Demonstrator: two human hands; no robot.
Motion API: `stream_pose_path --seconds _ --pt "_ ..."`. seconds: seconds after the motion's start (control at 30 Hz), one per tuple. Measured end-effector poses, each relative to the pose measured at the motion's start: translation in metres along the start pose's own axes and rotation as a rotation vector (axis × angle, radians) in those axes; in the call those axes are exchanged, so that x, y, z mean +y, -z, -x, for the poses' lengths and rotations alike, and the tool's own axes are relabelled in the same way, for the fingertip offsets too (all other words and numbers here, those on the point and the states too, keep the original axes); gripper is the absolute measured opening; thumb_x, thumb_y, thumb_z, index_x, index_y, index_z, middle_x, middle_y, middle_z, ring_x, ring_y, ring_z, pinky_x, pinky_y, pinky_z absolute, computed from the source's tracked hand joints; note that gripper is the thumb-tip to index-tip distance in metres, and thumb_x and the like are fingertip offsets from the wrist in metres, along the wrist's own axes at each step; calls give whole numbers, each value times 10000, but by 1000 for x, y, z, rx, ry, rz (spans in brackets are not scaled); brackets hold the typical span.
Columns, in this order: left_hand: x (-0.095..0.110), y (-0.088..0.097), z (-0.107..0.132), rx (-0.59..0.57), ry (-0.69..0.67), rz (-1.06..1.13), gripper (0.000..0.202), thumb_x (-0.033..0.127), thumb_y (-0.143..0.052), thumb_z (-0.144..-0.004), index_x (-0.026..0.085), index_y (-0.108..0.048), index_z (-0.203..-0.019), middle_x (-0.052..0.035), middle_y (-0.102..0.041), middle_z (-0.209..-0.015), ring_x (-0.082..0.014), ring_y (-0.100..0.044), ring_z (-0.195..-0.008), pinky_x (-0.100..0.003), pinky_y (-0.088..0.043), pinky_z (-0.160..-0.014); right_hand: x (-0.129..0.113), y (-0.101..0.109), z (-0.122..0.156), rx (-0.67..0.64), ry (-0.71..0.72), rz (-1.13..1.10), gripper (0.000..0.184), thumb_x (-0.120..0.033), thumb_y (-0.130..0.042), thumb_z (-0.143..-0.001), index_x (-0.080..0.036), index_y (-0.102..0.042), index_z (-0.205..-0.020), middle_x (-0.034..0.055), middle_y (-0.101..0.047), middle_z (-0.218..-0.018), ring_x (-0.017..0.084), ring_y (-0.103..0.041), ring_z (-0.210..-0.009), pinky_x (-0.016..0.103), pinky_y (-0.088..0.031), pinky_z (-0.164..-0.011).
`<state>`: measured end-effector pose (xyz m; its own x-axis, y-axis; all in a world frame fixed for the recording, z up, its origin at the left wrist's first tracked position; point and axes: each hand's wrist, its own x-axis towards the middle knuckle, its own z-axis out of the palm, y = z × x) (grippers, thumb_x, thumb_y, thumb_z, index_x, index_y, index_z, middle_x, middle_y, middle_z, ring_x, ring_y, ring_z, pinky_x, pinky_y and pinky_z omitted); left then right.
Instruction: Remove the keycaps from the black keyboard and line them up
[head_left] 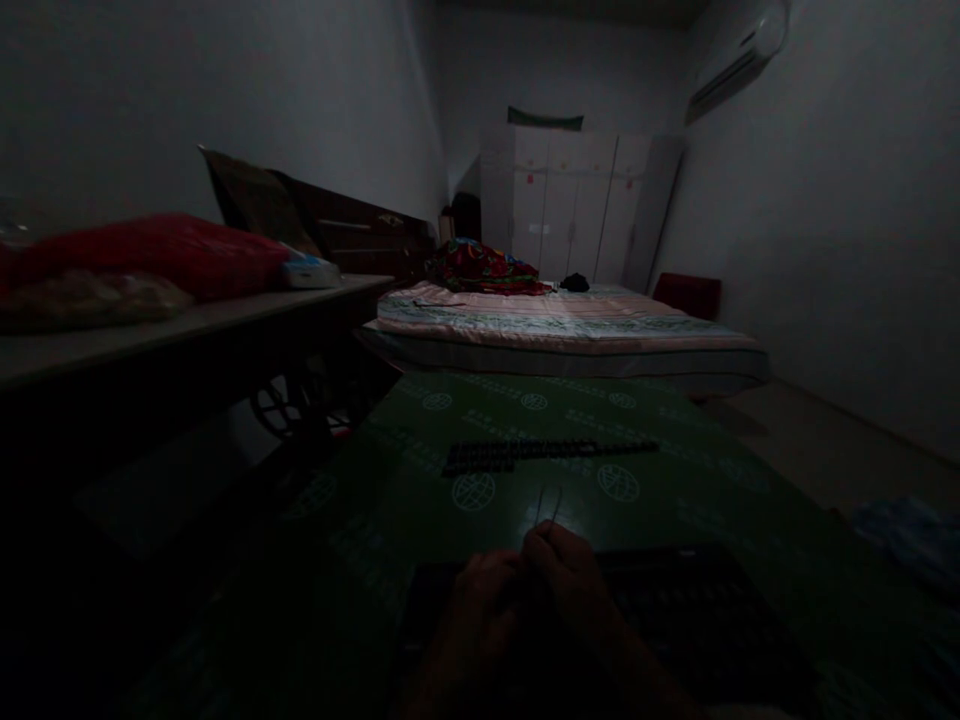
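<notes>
Right hand over keyboard; red bag, contents hidden

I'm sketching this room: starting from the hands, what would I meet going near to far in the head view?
Left hand and right hand together, thin two-pronged tool, small black pieces in rows, bed, white wardrobe.
</notes>
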<state>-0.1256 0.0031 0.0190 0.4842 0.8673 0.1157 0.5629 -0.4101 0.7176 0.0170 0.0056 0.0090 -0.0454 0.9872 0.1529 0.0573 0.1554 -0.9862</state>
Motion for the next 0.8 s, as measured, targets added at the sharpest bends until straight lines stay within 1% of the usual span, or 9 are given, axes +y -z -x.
stream_pose_path --seconds 0.1,0.2,0.33,0.43,0.5,0.7,0.8 --pt "-1 2 2 8 2 43 226 218 -483 -744 197 -637 -909 -61 -613 -1064 -200 -524 -999 -311 -398 -892 -2 1 1 -2 24 -3 269 -397 -478 -800 -166 -506 -664 -30 -472 -589 93 -439 -546 196 -366 -513" --pt "-2 2 4 47 -9 18 264 183 -473 -730 188 -625 -946 -69 -615 -1065 -199 -528 -1004 -314 -391 -912 -3 2 2 1 37 -23 264 -396 -491 -799 -161 -532 -684 -24 -495 -607 96 -457 -560 199 -379 -526" --pt "3 4 7 66 87 -19 267 221 -449 -762 199 -635 -953 -56 -654 -970 -205 -568 -919 -319 -423 -856 -6 3 3 43 62 -51 279 -410 -502 -795 -159 -557 -686 -12 -536 -619 102 -494 -573 203 -407 -544" --pt "10 7 8 63 172 112 272 270 -442 -784 221 -639 -965 -28 -674 -951 -189 -597 -890 -277 -450 -803 -10 4 4 53 85 -82 290 -416 -502 -798 -156 -578 -694 1 -569 -633 109 -524 -590 208 -430 -560" --pt "13 8 7 69 227 227 269 279 -461 -770 211 -644 -954 -20 -684 -941 -184 -613 -873 -257 -464 -766 -11 5 4 45 99 -80 293 -415 -501 -802 -157 -590 -697 7 -583 -643 115 -538 -608 213 -441 -574" --pt "16 10 5 96 332 454 263 311 -549 -691 144 -658 -861 -35 -699 -851 -208 -632 -829 -268 -482 -706 -9 6 5 3 134 -25 274 -392 -475 -824 -161 -592 -735 14 -606 -670 123 -561 -625 228 -448 -614" --pt "15 8 5 108 334 494 266 285 -571 -649 137 -652 -855 -39 -695 -839 -209 -630 -816 -278 -482 -714 -12 6 7 -4 158 0 263 -377 -457 -834 -165 -585 -744 16 -604 -681 125 -561 -627 228 -441 -608"
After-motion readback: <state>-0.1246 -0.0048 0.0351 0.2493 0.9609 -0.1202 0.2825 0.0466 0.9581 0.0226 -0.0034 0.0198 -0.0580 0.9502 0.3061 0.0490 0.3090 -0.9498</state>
